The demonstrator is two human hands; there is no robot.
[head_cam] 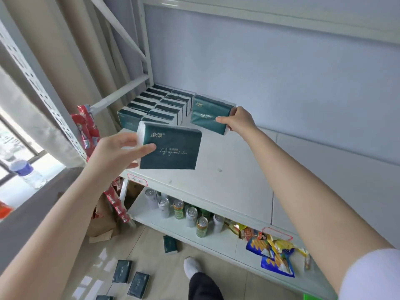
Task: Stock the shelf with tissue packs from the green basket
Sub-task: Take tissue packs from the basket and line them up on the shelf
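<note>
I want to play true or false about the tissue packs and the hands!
1. Each hand holds a green tissue pack. True: the left hand grips one pack, the right hand another pack.
2. The shelf has no packs yet. False: two rows of packs stand at its back left.
3. Packs lie on the floor. True: several floor packs are there.
4. The lower shelf holds books. False: it holds cans and snack bags.
</note>
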